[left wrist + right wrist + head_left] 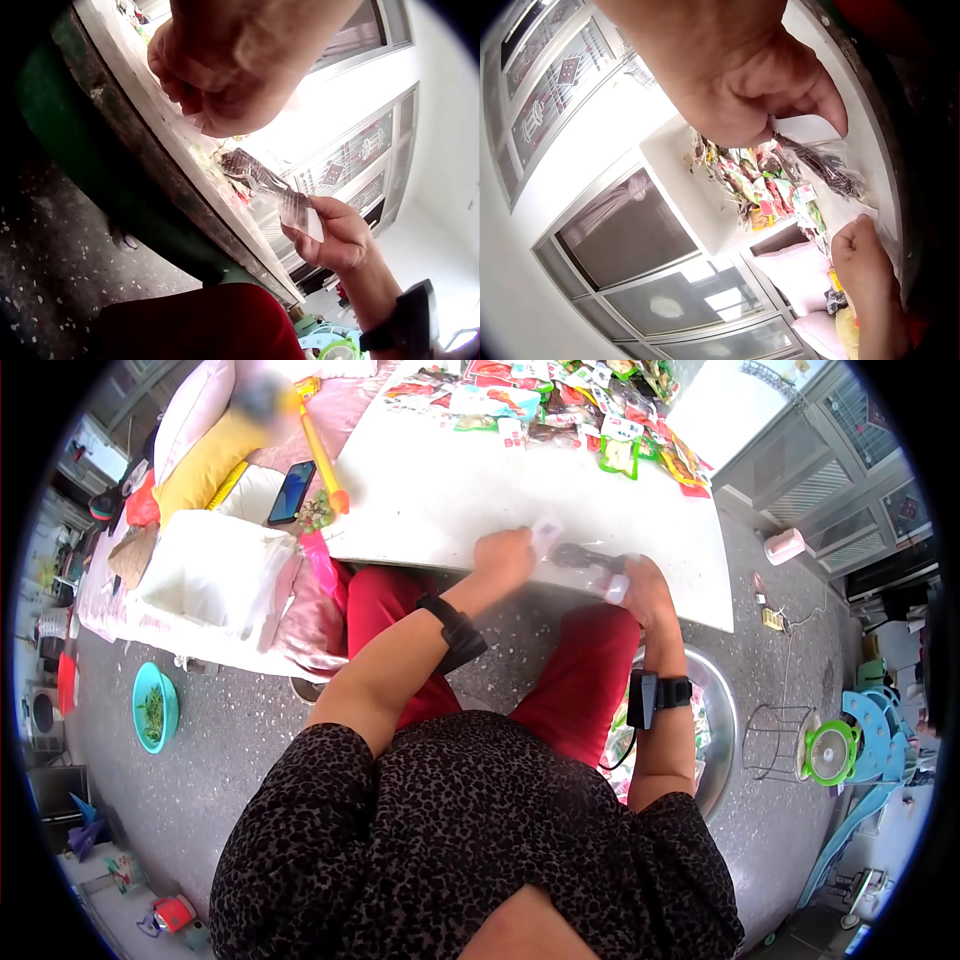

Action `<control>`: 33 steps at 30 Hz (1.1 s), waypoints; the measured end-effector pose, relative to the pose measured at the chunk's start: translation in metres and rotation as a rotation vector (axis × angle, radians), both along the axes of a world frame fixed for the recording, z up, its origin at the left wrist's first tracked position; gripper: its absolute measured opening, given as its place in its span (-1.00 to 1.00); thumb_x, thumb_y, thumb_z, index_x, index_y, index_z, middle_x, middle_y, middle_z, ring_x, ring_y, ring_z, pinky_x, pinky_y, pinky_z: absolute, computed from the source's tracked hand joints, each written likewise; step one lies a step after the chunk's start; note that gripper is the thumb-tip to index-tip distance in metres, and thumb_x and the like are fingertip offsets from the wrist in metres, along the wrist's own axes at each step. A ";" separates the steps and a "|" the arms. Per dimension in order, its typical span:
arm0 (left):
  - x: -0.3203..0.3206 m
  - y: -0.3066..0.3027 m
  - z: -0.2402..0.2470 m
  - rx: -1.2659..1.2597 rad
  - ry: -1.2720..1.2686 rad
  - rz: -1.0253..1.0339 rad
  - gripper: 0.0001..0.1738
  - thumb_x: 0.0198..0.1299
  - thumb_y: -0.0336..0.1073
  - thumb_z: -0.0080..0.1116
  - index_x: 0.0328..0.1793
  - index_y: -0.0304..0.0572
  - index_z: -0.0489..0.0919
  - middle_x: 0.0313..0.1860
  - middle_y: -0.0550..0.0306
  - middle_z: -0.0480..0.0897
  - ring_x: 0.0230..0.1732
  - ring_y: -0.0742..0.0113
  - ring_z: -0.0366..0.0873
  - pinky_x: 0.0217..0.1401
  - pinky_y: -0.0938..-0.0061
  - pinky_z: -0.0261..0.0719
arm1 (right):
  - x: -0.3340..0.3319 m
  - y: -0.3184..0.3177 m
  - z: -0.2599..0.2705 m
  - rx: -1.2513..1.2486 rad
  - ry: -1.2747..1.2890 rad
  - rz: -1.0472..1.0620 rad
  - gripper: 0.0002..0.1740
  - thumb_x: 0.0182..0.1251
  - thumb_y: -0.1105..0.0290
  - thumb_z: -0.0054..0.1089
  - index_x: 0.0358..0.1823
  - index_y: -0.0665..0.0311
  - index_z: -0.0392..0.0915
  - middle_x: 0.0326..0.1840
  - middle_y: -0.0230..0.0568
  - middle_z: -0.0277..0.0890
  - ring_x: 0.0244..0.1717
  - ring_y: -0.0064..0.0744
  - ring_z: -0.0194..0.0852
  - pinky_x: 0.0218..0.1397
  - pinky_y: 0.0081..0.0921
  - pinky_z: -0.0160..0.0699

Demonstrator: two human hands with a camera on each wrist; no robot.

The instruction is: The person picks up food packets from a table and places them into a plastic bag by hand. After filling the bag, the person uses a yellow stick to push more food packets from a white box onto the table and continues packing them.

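A clear plastic packet with dark contents (pixel 582 557) is held between the two hands, just above the table's near edge. The left hand (pixel 506 556) pinches a clear and white end of it with curled fingers. On the other side the right hand (pixel 648 592) grips the packet's white end between thumb and fingers. Seen in the left wrist view, the dark packet (pixel 255 174) slants toward the right hand (pixel 335 236). In the right wrist view the left hand (pixel 864 259) pinches the far corner of the packet (pixel 829 169).
Many colourful packets (pixel 560 405) are heaped at the back of the white table (pixel 430 490). Left of it are a lined white bin (pixel 200 575), a phone (pixel 291 493) and an orange-yellow stick (pixel 322 460). A metal basin (pixel 722 730) stands on the floor beside the right leg.
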State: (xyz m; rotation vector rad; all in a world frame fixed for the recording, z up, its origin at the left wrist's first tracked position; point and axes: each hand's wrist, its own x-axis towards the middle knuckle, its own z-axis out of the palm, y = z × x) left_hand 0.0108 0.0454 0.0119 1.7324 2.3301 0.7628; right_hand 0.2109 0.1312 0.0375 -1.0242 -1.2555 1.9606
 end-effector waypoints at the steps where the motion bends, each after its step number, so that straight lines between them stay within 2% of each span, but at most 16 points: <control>1: 0.002 0.000 0.001 0.003 0.017 -0.015 -0.80 -0.04 -0.27 -0.16 -0.45 -0.23 0.43 -0.51 -0.07 0.52 -0.42 -0.02 0.47 -0.35 0.15 0.38 | -0.001 0.004 -0.005 -0.001 0.030 0.030 -0.76 0.21 0.42 -0.32 -0.19 0.47 0.21 -0.35 -0.07 0.33 -0.46 -0.23 0.43 -0.45 -0.36 0.50; 7: 0.010 0.000 0.002 0.124 0.071 -0.093 -0.84 -0.06 -0.30 -0.12 -0.49 -0.22 0.42 -0.55 -0.04 0.50 -0.44 -0.01 0.46 -0.39 0.15 0.36 | -0.037 -0.002 -0.022 -0.098 0.196 -0.045 -0.74 0.23 0.43 -0.31 -0.19 0.54 0.19 -0.34 -0.01 0.33 -0.43 -0.18 0.43 -0.37 -0.31 0.49; 8: 0.011 -0.001 0.005 0.154 0.063 -0.096 -0.84 -0.07 -0.30 -0.12 -0.49 -0.22 0.43 -0.55 -0.04 0.50 -0.44 0.00 0.46 -0.40 0.15 0.36 | -0.046 -0.008 -0.022 -0.084 0.200 -0.073 -0.77 0.24 0.40 -0.27 -0.24 0.47 0.22 -0.37 -0.08 0.34 -0.40 -0.26 0.43 -0.42 -0.37 0.48; 11: 0.012 -0.004 0.012 0.134 0.049 -0.177 -0.85 -0.07 -0.32 -0.12 -0.51 -0.21 0.42 -0.55 -0.04 0.49 -0.45 -0.01 0.45 -0.40 0.17 0.36 | -0.062 -0.008 -0.024 -0.039 -0.051 -0.040 -0.82 0.22 0.37 -0.20 -0.36 0.37 0.27 -0.44 -0.19 0.35 -0.44 -0.41 0.40 -0.49 -0.48 0.43; 15: 0.012 -0.002 0.008 0.177 0.028 -0.160 -0.86 -0.07 -0.32 -0.11 -0.52 -0.21 0.42 -0.54 -0.04 0.49 -0.43 -0.01 0.44 -0.39 0.18 0.36 | -0.073 -0.001 -0.023 0.196 -0.304 0.104 -0.82 0.14 0.35 -0.08 -0.53 0.28 0.27 -0.62 -0.32 0.30 -0.65 -0.58 0.26 -0.65 -0.61 0.29; 18: 0.010 -0.001 0.005 0.179 0.013 -0.173 -0.86 -0.07 -0.32 -0.11 -0.52 -0.21 0.43 -0.52 -0.04 0.49 -0.41 -0.01 0.44 -0.39 0.18 0.36 | -0.079 0.011 -0.031 -0.030 -0.149 0.095 -0.84 0.12 0.39 -0.05 -0.52 0.31 0.29 -0.63 -0.29 0.30 -0.65 -0.54 0.29 -0.65 -0.61 0.31; 20: 0.010 -0.002 0.005 0.240 0.039 -0.204 -0.87 -0.07 -0.32 -0.11 -0.49 -0.21 0.43 -0.51 -0.03 0.49 -0.40 -0.01 0.44 -0.38 0.20 0.36 | -0.085 0.023 -0.067 0.232 0.018 0.124 -0.87 0.10 0.42 -0.04 -0.45 0.35 0.32 -0.62 -0.26 0.32 -0.63 -0.51 0.33 -0.64 -0.61 0.34; 23: 0.003 0.002 0.012 0.128 0.035 -0.179 -0.84 -0.07 -0.27 -0.07 -0.44 -0.20 0.43 -0.49 -0.03 0.49 -0.39 0.00 0.44 -0.36 0.20 0.35 | -0.092 0.030 -0.089 0.332 0.119 0.087 -0.86 0.09 0.46 -0.06 -0.33 0.37 0.36 -0.56 -0.22 0.36 -0.59 -0.45 0.38 -0.61 -0.58 0.38; 26: -0.008 -0.003 0.021 0.230 -0.025 -0.294 -0.78 -0.08 -0.19 -0.04 -0.38 -0.18 0.43 -0.44 -0.04 0.50 -0.34 0.03 0.44 -0.33 0.21 0.36 | -0.084 0.024 -0.059 0.288 -0.101 0.032 -0.81 0.08 0.49 -0.10 -0.26 0.39 0.37 -0.48 -0.19 0.38 -0.54 -0.45 0.41 -0.55 -0.56 0.41; 27: -0.014 0.000 0.023 0.175 -0.078 -0.282 -0.76 -0.07 -0.17 -0.03 -0.36 -0.18 0.44 -0.42 -0.04 0.50 -0.32 0.03 0.44 -0.31 0.22 0.36 | -0.079 0.019 -0.040 0.271 -0.215 0.017 -0.80 0.07 0.50 -0.12 -0.25 0.40 0.37 -0.45 -0.18 0.39 -0.51 -0.46 0.42 -0.52 -0.56 0.41; 28: -0.020 0.005 0.026 0.119 -0.132 -0.271 -0.74 -0.07 -0.15 -0.03 -0.34 -0.17 0.44 -0.40 -0.03 0.50 -0.30 0.03 0.44 -0.30 0.23 0.36 | -0.077 0.014 -0.028 0.475 -0.428 -0.088 -0.80 0.07 0.50 -0.13 -0.28 0.43 0.38 -0.38 -0.09 0.40 -0.40 -0.33 0.43 -0.36 -0.46 0.42; 29: -0.027 0.010 0.029 0.062 -0.187 -0.260 -0.72 -0.07 -0.13 -0.02 -0.32 -0.16 0.45 -0.38 -0.03 0.50 -0.28 0.04 0.44 -0.28 0.23 0.36 | -0.072 0.020 -0.037 0.713 -0.468 -0.176 -0.80 0.06 0.50 -0.12 -0.28 0.44 0.38 -0.37 -0.05 0.40 -0.36 -0.27 0.42 -0.31 -0.42 0.40; 30: -0.038 0.013 0.040 0.122 -0.013 -0.399 -0.70 -0.05 -0.12 -0.04 -0.26 -0.12 0.46 -0.37 0.01 0.51 -0.26 0.05 0.44 -0.26 0.26 0.37 | -0.065 0.033 -0.053 0.951 -0.505 -0.266 -0.80 0.05 0.50 -0.11 -0.28 0.44 0.38 -0.36 -0.01 0.40 -0.32 -0.20 0.40 -0.26 -0.39 0.38; 31: -0.049 0.027 0.038 0.066 0.015 -0.349 -0.70 -0.06 -0.12 -0.03 -0.24 -0.13 0.46 -0.34 0.00 0.50 -0.24 0.05 0.44 -0.24 0.26 0.37 | -0.063 0.035 -0.054 1.189 -0.538 -0.356 -0.80 0.04 0.51 -0.10 -0.29 0.44 0.38 -0.35 0.02 0.40 -0.28 -0.14 0.38 -0.21 -0.36 0.36; 32: -0.063 0.047 0.031 0.010 0.042 -0.298 -0.69 -0.06 -0.13 -0.03 -0.23 -0.13 0.46 -0.32 0.00 0.50 -0.23 0.06 0.43 -0.22 0.26 0.37 | -0.059 0.033 -0.056 1.211 -0.512 -0.371 -0.79 0.01 0.53 -0.09 -0.29 0.43 0.38 -0.31 0.08 0.37 -0.23 0.01 0.32 -0.14 -0.27 0.30; 33: -0.075 0.064 0.025 -0.045 0.070 -0.247 -0.68 -0.07 -0.13 -0.02 -0.22 -0.14 0.46 -0.29 -0.01 0.50 -0.21 0.06 0.43 -0.21 0.27 0.37 | -0.057 0.033 -0.059 1.238 -0.525 -0.357 -0.80 0.00 0.53 -0.09 -0.29 0.43 0.37 -0.31 0.07 0.37 -0.23 0.00 0.32 -0.14 -0.28 0.30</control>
